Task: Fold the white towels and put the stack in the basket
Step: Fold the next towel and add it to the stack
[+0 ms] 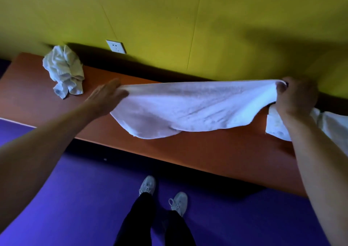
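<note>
Head view: white towel [190, 108] stretched btwn left hand [106, 97] & right hand [295, 97], both grips pinching corners.

Plain indoor room: yellow wall [169, 19] with socket [115, 46], purple floor [75, 198].

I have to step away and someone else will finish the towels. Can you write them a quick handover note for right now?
Left hand and right hand each grip an end of the stretched towel, which sags over the orange table.
A crumpled towel lies at the table's far left; more white cloth lies at the right, behind the right arm.
No finished stack or basket is in view.
Left: fold all towels, stack them, put the stack in the basket.
</note>
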